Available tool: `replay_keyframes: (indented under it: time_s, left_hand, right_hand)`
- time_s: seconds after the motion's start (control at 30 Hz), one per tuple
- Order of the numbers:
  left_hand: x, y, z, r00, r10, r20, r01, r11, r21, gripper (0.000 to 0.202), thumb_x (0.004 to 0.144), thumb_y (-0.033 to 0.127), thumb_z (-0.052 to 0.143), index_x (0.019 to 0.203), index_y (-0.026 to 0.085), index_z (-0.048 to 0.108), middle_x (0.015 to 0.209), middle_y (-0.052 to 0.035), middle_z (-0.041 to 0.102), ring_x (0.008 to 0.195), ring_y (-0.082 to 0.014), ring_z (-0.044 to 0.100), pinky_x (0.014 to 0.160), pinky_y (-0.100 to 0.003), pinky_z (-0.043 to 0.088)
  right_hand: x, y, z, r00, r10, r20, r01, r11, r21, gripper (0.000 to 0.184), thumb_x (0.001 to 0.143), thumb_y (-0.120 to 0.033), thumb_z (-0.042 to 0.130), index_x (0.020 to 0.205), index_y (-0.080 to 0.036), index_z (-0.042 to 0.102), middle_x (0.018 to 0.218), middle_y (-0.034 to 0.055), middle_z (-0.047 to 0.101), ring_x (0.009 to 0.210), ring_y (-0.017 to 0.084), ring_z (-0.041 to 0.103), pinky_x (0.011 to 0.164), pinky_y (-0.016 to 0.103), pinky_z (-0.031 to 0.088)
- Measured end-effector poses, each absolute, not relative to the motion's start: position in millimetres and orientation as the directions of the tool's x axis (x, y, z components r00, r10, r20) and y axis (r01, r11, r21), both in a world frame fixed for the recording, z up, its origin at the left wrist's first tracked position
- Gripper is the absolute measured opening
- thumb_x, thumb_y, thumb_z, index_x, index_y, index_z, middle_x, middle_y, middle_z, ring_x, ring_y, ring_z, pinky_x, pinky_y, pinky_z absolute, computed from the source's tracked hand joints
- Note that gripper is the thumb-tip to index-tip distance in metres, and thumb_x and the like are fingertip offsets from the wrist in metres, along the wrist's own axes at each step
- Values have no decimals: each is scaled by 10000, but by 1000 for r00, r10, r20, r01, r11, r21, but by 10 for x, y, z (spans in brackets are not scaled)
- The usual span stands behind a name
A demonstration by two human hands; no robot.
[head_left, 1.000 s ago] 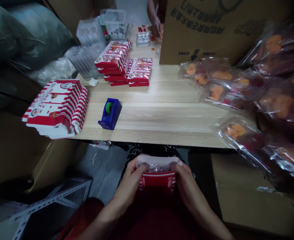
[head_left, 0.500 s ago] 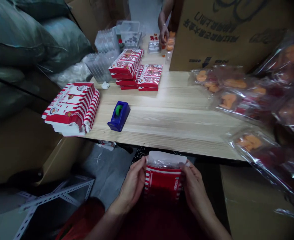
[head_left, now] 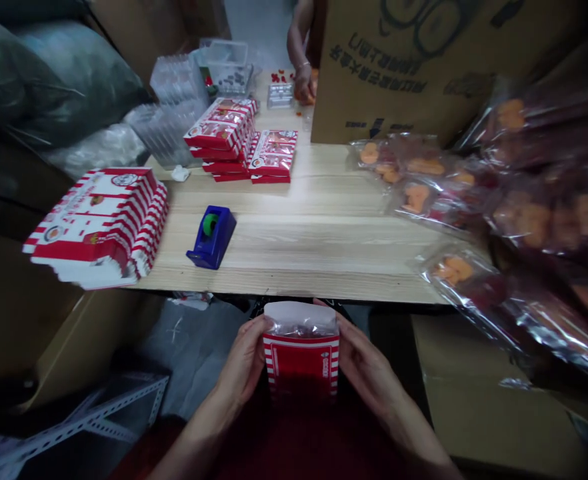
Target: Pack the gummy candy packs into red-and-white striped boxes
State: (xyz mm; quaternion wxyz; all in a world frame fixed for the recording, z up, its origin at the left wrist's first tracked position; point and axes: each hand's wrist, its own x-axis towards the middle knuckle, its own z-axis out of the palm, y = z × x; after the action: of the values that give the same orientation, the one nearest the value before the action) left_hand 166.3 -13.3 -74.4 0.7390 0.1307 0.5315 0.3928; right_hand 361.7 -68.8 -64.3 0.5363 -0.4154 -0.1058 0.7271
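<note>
A red box with striped edges (head_left: 301,363) is held upright between both hands, below the table's front edge. Its white top flap stands up, and clear plastic shows in the opening. My left hand (head_left: 247,357) grips the box's left side near the top. On the opposite side, my right hand (head_left: 361,353) grips the right edge, fingers partly behind the box. The box's lower part fades into shadow against dark red clothing. Beyond it on the wooden table (head_left: 294,243) stands a blue tape dispenser (head_left: 213,239) with a green core.
Flat red-and-white boxes (head_left: 101,223) are stacked at left. Filled boxes (head_left: 227,130) stand behind, beside clear plastic trays (head_left: 161,130). Bagged orange pieces (head_left: 454,270) cover the right side. A large carton (head_left: 389,73) partly hides a co-worker's hand (head_left: 304,85).
The view has turned slightly right, so the table things appear further left. Both hands still hold the box; its flap remains up.
</note>
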Motion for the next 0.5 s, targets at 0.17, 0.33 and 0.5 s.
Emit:
replay_keyframes:
  time_s: [0.17, 0.33, 0.5]
  left_hand:
    - [1714, -86, -744, 158, 662, -732, -470, 703, 534, 285, 650, 208, 869, 886, 150, 720, 844, -10, 751, 748, -146, 670, 756, -263, 537]
    - [1731, 0, -691, 283, 673, -683, -399, 730, 554, 243, 685, 184, 818, 926, 171, 784, 862, -31, 786, 751, -166, 698, 756, -271, 547]
    - [1702, 99, -739, 399, 747, -531, -193, 635, 748, 228, 777, 165, 679, 934, 142, 843, 981, -105, 820, 932, -237, 745, 840, -299, 555]
  right_hand:
    - [3715, -604, -733, -81, 811, -579, -740, -438, -511, 330, 747, -333, 852, 1064, -287, 773, 1111, 40, 807, 1171, 296, 693, 1052, 476, 512]
    - [3796, -582, -842, -28, 740, -672, -766, -448, -462, 289, 636, -192, 889, 879, -304, 782, 872, -39, 812, 828, 202, 741, 829, 343, 585]
    - [3914, -565, -815, -45, 828, -559, -571, -481, -665, 195, 785, -280, 788, 973, -254, 831, 1065, 50, 816, 1017, 236, 737, 950, 359, 559]
